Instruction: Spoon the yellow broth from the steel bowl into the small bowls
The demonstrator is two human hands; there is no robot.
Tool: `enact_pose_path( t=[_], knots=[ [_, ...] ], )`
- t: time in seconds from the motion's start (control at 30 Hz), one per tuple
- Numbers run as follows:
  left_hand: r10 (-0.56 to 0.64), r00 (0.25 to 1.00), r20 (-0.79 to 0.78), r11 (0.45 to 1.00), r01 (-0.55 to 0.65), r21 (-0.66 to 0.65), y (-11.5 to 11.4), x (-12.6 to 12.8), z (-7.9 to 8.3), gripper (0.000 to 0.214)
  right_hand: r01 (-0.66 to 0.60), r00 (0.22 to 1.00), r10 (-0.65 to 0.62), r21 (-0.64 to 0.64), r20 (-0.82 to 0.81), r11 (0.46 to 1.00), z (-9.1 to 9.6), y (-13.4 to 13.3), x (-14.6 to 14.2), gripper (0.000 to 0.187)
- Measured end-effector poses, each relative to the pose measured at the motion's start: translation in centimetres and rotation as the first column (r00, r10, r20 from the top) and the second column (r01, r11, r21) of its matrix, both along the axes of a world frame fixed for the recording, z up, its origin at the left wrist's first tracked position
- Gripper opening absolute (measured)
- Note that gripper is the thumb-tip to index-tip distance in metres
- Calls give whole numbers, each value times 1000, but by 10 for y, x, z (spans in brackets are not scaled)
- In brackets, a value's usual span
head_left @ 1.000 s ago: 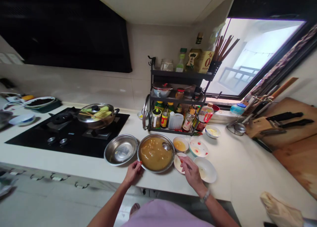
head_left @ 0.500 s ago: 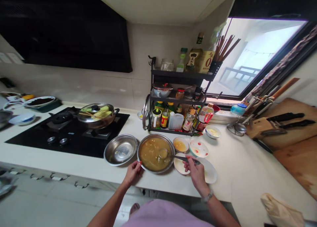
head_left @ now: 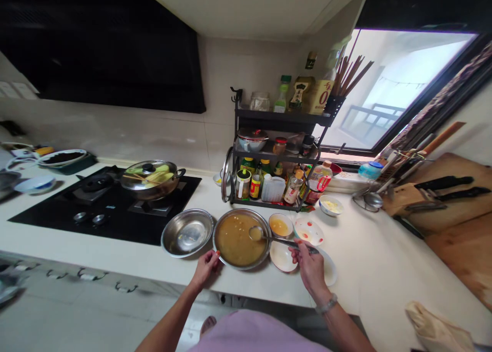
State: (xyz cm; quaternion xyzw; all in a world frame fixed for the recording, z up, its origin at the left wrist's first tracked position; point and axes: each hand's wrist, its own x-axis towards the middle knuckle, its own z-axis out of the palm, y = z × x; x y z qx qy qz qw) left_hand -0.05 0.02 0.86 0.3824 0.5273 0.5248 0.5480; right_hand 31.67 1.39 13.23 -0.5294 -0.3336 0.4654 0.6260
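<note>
A steel basin [head_left: 243,266] on the white counter is filled with brownish, cloudy liquid [head_left: 235,245] with pale bits afloat. My left hand [head_left: 206,269] pinches its near-left rim. In my right hand [head_left: 310,271] is the dark handle of a ladle [head_left: 282,241]. The ladle's bowl lies at the liquid's surface, towards the basin's right side, and seems to have liquid in it. Just right of the basin stand a small bowl of yellowish liquid [head_left: 280,226] and a white bowl [head_left: 283,256]. A second steel basin [head_left: 184,234] sits to the left, with a little residue inside.
Behind the basins, a black rack [head_left: 277,204] holds bottles and jars. A lidded pan [head_left: 149,184] sits on the stove [head_left: 115,224] at left. A spotted bowl [head_left: 309,232] and a white plate [head_left: 330,270] are near my right hand. Knives in a block [head_left: 403,198] stand farther right.
The ladle and my right hand have shifted slightly to the right. The ladle's bowl is nearer the basin's right rim. My left hand stays at the rim.
</note>
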Motion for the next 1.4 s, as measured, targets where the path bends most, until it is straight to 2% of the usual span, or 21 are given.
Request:
enact_pose_path(
  t=[0.17,0.43,0.53,0.63,0.8,0.97,1.03,1.13,1.4],
  knots=[
    [12,1000,9,1000,-12,-5,-1,2,4,52,20,999,-20,-7,-43,1000,12,2,7,40],
    [7,1000,27,1000,-6,-11,-1,3,7,53,151,986,-148,37,-70,988,24,14,35,36],
    [1,1000,19,1000,-1,-11,-1,3,6,52,207,978,-207,78,-10,975,19,19,46,37],
    [2,1000,12,1000,-2,-3,-1,2,5,52,217,963,-233,122,138,969,11,20,54,41],
    [8,1000,2,1000,-8,-11,0,2,2,53,60,900,-141,204,412,977,4,11,56,41],
    [9,1000,13,1000,-9,-1,0,2,1,52,-166,804,-65,328,591,930,10,1,52,28],
    [6,1000,17,1000,-6,-2,0,2,1,52,-202,796,-50,343,603,917,13,-1,47,26],
    [2,1000,22,1000,-2,-2,0,1,0,52,-216,825,-3,321,565,922,11,-5,33,25],
    [12,1000,19,1000,-12,-8,-1,2,3,53,-363,813,198,210,548,908,-7,-4,-6,29]
  ],
)
